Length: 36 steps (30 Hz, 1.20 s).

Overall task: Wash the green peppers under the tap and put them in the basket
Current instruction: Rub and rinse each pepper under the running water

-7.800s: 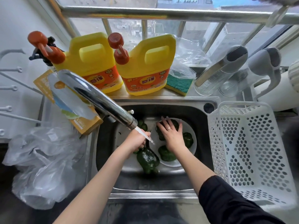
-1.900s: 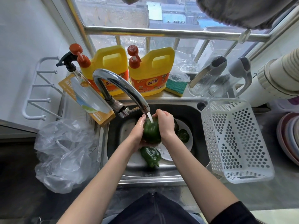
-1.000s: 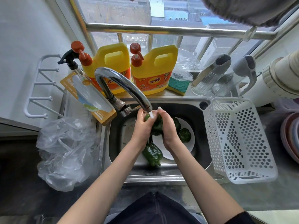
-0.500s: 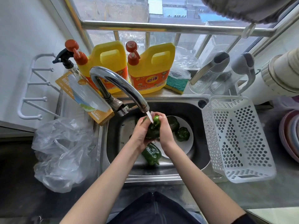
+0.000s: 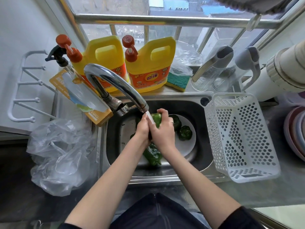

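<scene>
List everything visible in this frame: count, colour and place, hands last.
green peppers: four plain, one under the tap, rest in sink
tap: one, chrome, running
sink: one, steel
plate: one, white, in sink
basket: one, white, right of sink
detergent jugs: two, yellow, behind sink
sponge: one, green-yellow, by jugs
plastic bag: one, clear, left counter
left hand: on the pepper
right hand: fingers curled over the pepper
</scene>
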### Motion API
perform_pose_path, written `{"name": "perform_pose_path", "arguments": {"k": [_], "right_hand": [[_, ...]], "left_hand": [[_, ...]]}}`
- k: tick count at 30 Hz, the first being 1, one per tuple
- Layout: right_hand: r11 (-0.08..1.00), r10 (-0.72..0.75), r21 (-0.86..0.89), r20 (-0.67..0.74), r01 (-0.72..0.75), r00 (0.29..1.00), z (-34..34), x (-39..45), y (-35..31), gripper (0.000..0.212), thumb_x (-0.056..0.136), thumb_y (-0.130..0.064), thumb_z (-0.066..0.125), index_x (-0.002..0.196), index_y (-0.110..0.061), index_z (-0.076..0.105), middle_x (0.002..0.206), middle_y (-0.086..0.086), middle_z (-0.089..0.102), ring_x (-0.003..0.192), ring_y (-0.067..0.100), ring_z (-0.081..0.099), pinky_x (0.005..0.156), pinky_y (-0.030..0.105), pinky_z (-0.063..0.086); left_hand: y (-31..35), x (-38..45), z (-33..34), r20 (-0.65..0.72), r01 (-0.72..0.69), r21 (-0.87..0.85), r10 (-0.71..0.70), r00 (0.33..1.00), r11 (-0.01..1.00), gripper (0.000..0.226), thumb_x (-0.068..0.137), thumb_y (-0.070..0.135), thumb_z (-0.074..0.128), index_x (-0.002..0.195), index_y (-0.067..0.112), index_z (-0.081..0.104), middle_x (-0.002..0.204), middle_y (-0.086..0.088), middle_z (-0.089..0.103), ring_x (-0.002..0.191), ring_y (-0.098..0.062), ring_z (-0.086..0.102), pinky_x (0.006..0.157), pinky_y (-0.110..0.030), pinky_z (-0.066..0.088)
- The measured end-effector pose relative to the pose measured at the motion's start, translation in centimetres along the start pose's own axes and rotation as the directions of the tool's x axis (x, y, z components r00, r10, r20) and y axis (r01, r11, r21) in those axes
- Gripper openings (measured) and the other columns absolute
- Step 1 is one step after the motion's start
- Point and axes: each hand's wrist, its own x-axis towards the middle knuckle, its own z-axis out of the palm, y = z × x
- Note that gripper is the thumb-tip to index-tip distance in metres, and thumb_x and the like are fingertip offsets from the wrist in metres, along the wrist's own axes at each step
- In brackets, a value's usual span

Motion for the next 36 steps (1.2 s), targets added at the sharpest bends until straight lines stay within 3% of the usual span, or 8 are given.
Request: {"name": "perform_pose_path", "arguments": {"k": [6,13,17,21,26,30,33,36], "right_hand": [[0.887,-0.386,-0.318,-0.111,0.335,0.916,0.0,0.1,0.5,0.035,0.078,-0.055,0.052,0.108,-0.035,0.050,0.114,0.015,0.058,0.100,0.035,0.054,0.083,0.046,0.046],[0.816,-0.507,-0.253,0.117,0.519,0.854,-0.6,0.8,3.6,0.041,0.090,-0.035,0.047,0.118,-0.009,0.059,0.138,0.012,0.051,0.117,0.037,0.049,0.094,0.046,0.047],[0.978,-0.039,0.207,0.200,-0.003,0.979,-0.9,1.1,5.9,0.055,0.086,-0.031,0.066,0.133,-0.028,0.038,0.143,0.006,0.040,0.125,0.019,0.046,0.105,0.039,0.042],[0.580,0.433,0.619,0.315,-0.529,0.844,-2.6,1.8,8.3,0.053,0.088,-0.027,0.067,0.133,-0.035,0.039,0.132,0.005,0.043,0.108,0.028,0.059,0.074,0.044,0.060],[0.792,0.604,-0.017,0.167,-0.610,0.779,-3.1,3.0,13.6,0.067,0.077,-0.022,0.077,0.134,-0.033,0.042,0.133,0.014,0.037,0.105,0.032,0.050,0.090,0.045,0.053],[0.848,0.528,-0.120,0.119,-0.516,0.841,-1.7,2.3,15.4,0.067,0.082,-0.010,0.068,0.139,-0.029,0.038,0.140,0.019,0.030,0.123,0.039,0.044,0.104,0.041,0.038],[0.840,0.308,-0.472,0.009,-0.267,0.951,0.3,0.7,15.0,0.054,0.090,-0.020,0.060,0.140,-0.023,0.041,0.151,0.018,0.027,0.141,0.037,0.023,0.113,0.050,0.026],[0.833,0.023,-0.538,0.260,0.125,0.965,2.1,-0.2,14.5,0.063,0.086,-0.040,0.062,0.141,-0.019,0.039,0.146,0.013,0.038,0.137,0.031,0.032,0.114,0.042,0.025]], "left_hand": [[1.2,0.1,-0.7,0.153,0.302,-0.023,-0.295,0.943,0.953,0.041,0.091,0.048,0.045,0.077,0.013,0.063,0.061,-0.007,0.066,0.050,-0.021,0.066,0.046,-0.022,0.053],[-0.2,1.0,-1.3,0.137,0.346,0.311,-0.402,0.905,0.885,0.051,0.091,0.062,0.034,0.084,0.020,0.062,0.067,-0.004,0.067,0.065,-0.018,0.064,0.049,-0.024,0.051],[-2.1,1.9,-1.4,0.160,0.305,0.165,-0.330,0.930,0.938,0.052,0.100,0.051,0.024,0.098,0.016,0.063,0.093,-0.007,0.069,0.087,-0.020,0.064,0.067,-0.035,0.053],[-2.4,2.4,-2.4,0.174,0.336,0.294,-0.395,0.902,0.895,0.039,0.103,0.037,0.033,0.119,0.009,0.054,0.124,-0.015,0.057,0.113,-0.027,0.057,0.093,-0.036,0.048],[-3.7,2.6,-4.2,-0.108,0.279,0.732,-0.298,0.948,0.622,0.037,0.100,0.027,0.043,0.132,0.010,0.049,0.124,-0.008,0.054,0.116,-0.022,0.050,0.091,-0.031,0.038],[-5.7,3.2,-6.1,-0.170,0.350,0.748,-0.347,0.922,0.564,0.033,0.099,0.029,0.042,0.127,0.013,0.050,0.112,-0.005,0.051,0.104,-0.018,0.048,0.091,-0.033,0.039],[-7.0,3.4,-6.4,-0.183,0.378,0.724,-0.368,0.911,0.576,0.022,0.100,0.029,0.042,0.116,0.017,0.050,0.101,-0.004,0.052,0.101,-0.019,0.048,0.096,-0.036,0.042],[-7.8,3.3,-6.5,-0.206,0.402,0.686,-0.368,0.907,0.607,0.012,0.100,0.026,0.042,0.100,0.019,0.052,0.088,0.001,0.051,0.088,-0.015,0.049,0.089,-0.033,0.041]]}}
